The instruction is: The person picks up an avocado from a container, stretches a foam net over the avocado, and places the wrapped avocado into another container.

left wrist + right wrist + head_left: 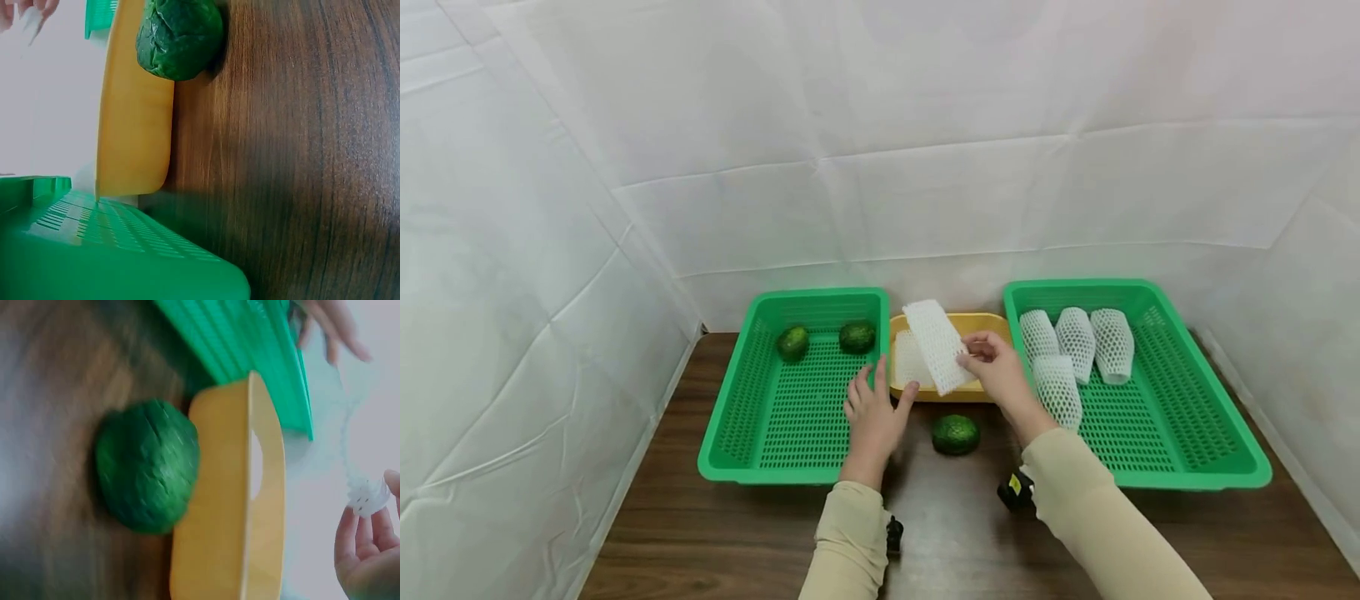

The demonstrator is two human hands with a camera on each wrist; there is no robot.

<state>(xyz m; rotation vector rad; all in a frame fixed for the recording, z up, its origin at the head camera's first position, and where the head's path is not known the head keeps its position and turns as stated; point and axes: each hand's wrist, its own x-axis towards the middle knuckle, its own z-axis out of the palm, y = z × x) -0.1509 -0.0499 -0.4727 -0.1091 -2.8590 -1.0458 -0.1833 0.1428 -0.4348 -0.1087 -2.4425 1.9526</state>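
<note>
My right hand (1000, 375) pinches one end of a flat white foam net sleeve (936, 346), held up at a slant over the yellow tray (992, 392). In the right wrist view, the thumb and fingers close on the sleeve's edge (369, 497). My left hand (874, 421) holds nothing; its fingers are spread beside the left green basket's right rim. On the table in front of the tray lies a dark green avocado (956, 435), between the two hands. More flat foam net (912, 358) lies in the tray, partly covered by the raised sleeve.
Two avocados, one toward the left (792, 343) and another (857, 337) by the right wall, lie in the left green basket (730, 417). Several sleeved fruits (1075, 342) fill the left part of the right green basket (1217, 400). White sheeting (925, 208) stands behind the table.
</note>
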